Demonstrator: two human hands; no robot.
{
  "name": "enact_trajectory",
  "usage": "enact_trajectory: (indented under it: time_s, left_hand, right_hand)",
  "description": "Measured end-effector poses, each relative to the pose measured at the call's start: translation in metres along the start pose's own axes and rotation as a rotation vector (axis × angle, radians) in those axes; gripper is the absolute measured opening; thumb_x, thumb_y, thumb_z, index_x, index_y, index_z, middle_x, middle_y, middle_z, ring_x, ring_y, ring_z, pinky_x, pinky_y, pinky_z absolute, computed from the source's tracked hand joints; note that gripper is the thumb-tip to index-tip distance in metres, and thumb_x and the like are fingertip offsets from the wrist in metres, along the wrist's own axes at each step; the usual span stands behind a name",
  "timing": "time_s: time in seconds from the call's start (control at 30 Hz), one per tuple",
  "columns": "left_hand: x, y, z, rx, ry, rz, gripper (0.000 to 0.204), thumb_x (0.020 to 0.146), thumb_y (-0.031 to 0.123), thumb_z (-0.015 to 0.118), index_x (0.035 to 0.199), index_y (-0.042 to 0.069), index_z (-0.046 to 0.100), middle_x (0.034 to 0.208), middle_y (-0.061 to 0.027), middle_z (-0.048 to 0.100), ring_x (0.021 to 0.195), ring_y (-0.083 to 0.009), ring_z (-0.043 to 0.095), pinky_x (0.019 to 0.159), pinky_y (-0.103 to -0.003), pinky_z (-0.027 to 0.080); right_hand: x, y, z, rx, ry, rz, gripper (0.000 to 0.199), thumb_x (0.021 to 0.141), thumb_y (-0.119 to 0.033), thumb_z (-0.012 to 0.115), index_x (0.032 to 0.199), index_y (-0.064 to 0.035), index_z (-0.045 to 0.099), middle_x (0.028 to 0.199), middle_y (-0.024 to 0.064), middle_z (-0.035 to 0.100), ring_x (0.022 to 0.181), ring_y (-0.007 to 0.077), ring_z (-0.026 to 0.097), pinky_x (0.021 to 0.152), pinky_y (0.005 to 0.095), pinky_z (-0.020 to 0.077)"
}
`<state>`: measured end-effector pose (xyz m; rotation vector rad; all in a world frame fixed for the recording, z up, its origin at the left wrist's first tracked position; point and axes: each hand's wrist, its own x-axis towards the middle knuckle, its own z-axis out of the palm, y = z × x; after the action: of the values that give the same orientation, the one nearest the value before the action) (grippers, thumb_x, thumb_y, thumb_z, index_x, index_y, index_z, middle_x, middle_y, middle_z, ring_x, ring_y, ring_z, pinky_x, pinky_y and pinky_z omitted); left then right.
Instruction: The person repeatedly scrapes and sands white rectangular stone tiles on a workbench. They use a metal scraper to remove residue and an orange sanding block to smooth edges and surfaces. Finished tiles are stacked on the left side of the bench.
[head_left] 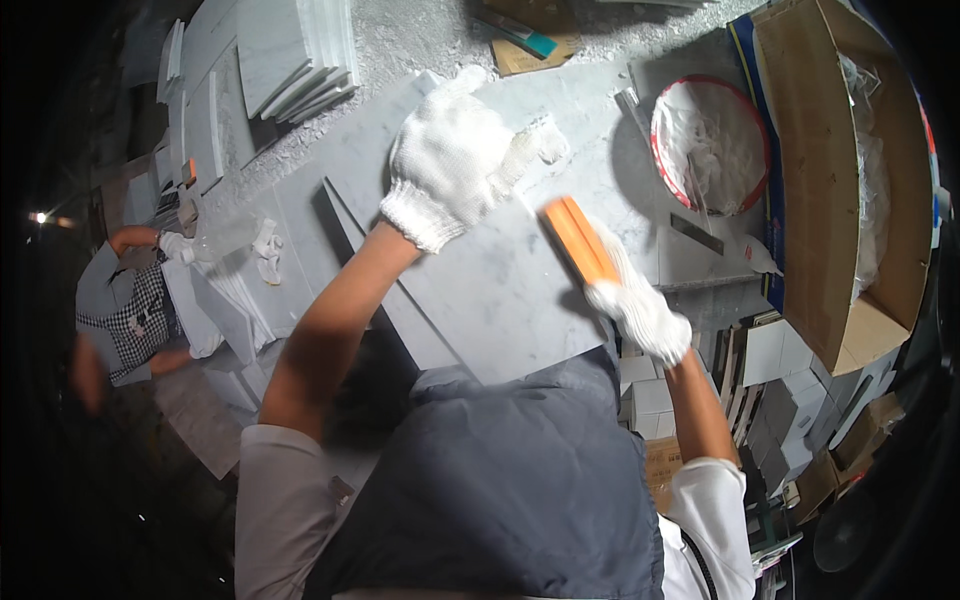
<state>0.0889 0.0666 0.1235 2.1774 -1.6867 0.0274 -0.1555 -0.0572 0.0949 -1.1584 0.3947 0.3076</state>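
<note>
Pale powder (415,30) is coating the surface beyond a grey-veined slab (520,310), which is lying right in front of the worker, its near end reaching the dark grey cloth (500,480) over the lap. Over the slab's far part, the left hand (450,165) is resting in a white knitted glove, back upward; whether it is lying flat or closing on something, I cannot tell. Gloved the same way, the right hand (635,310) is gripping an orange block (580,240), slightly blurred, at the slab's right edge — I cannot make out whether the two are touching.

Along the slab's left side, what looks like a second slab (420,330) is showing from underneath. Beyond the slab's far end, a teal-ended tool (535,42) is lying on a scrap of brown cardboard (535,65). Right of the slab a red-rimmed tub (655,145) is standing, white inside, and past it an open cardboard box (800,170) is leaning its long side this way. Beyond the slab's far left corner, thin tiles (285,60) are standing in a stack. Farther out, well left of the slab, a co-worker (130,310) in checked cloth is reaching out — one white-gloved hand (178,247) is showing.
</note>
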Motion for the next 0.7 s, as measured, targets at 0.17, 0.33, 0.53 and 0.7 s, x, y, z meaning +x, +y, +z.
enact_trajectory:
  time_s: [0.17, 0.33, 0.53, 0.7]
  left_hand:
    - [0.0, 0.0, 0.002, 0.106, 0.065, 0.067, 0.04, 0.098, 0.029, 0.063, 0.065, 0.007, 0.066, 0.06, -0.0095, 0.059, 0.068, -0.0318, 0.063, 0.1, -0.048, 0.053]
    - [-0.004, 0.002, 0.001, 0.077, -0.025, -0.02, 0.034, 0.097, 0.028, 0.065, 0.073, 0.005, 0.069, 0.068, -0.0114, 0.064, 0.082, -0.0355, 0.067, 0.099, -0.048, 0.053]
    - [-0.004, 0.001, 0.001, 0.105, 0.023, 0.032, 0.029, 0.096, 0.025, 0.065, 0.078, 0.003, 0.073, 0.071, -0.012, 0.067, 0.085, -0.036, 0.068, 0.101, -0.049, 0.052]
    - [-0.002, 0.0, -0.002, 0.083, -0.069, 0.015, 0.028, 0.097, 0.023, 0.065, 0.08, 0.003, 0.074, 0.073, -0.0122, 0.068, 0.082, -0.0355, 0.068, 0.103, -0.05, 0.051]
  right_hand:
    - [0.003, 0.004, -0.005, 0.23, -0.059, 0.026, 0.09, 0.093, -0.032, 0.07, 0.165, -0.0124, 0.019, 0.155, 0.0091, 0.04, 0.126, 0.0185, 0.051, 0.103, 0.0366, 0.0469]
    - [0.001, -0.004, -0.01, 0.007, -0.031, 0.215, 0.083, 0.093, -0.025, 0.07, 0.161, -0.0105, 0.025, 0.139, 0.0101, 0.05, 0.107, 0.0159, 0.057, 0.094, 0.0336, 0.05]
    - [0.013, 0.006, -0.007, 0.159, 0.071, 0.121, 0.067, 0.095, -0.03, 0.064, 0.151, -0.005, 0.037, 0.102, 0.0031, 0.057, 0.077, 0.007, 0.051, 0.066, 0.0247, 0.046]
    - [0.011, 0.001, -0.002, 0.022, 0.108, 0.013, 0.068, 0.1, -0.041, 0.057, 0.153, -0.0029, 0.039, 0.098, 0.003, 0.057, 0.073, 0.0078, 0.05, 0.063, 0.0249, 0.0449]
